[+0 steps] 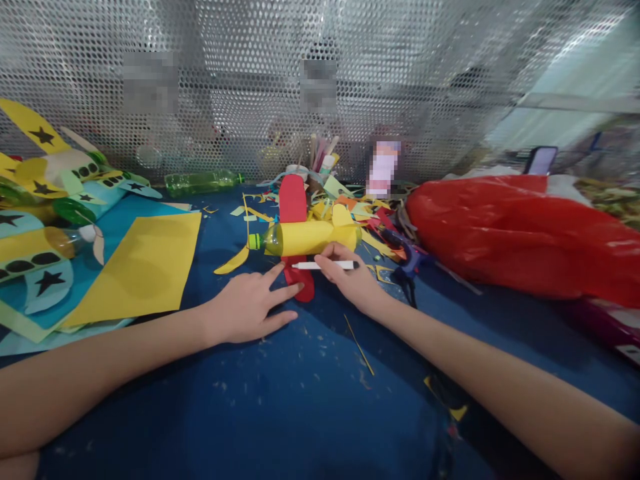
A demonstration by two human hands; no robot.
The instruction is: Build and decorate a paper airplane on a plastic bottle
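Observation:
A toy plane made from a bottle wrapped in yellow paper [305, 237] lies on the blue table, its green cap [255, 241] pointing left. A yellow paper propeller [233, 261] sits at the cap. Red wings [293, 200] stick out on the far and near sides. My left hand [255, 303] lies with fingers spread, its fingertips on the near red wing. In my right hand [350, 275] a white marker [325, 265] is pinched, its tip over that wing and its black end to the right.
Finished paper-and-bottle planes [45, 267] and a yellow sheet [150, 267] lie at left. A green bottle [200, 182] rests by the perforated metal screen [260, 87]. Paper scraps [345, 200] are heaped behind the plane. A red plastic bag [500, 233] and blue-purple scissors [411, 257] are at right.

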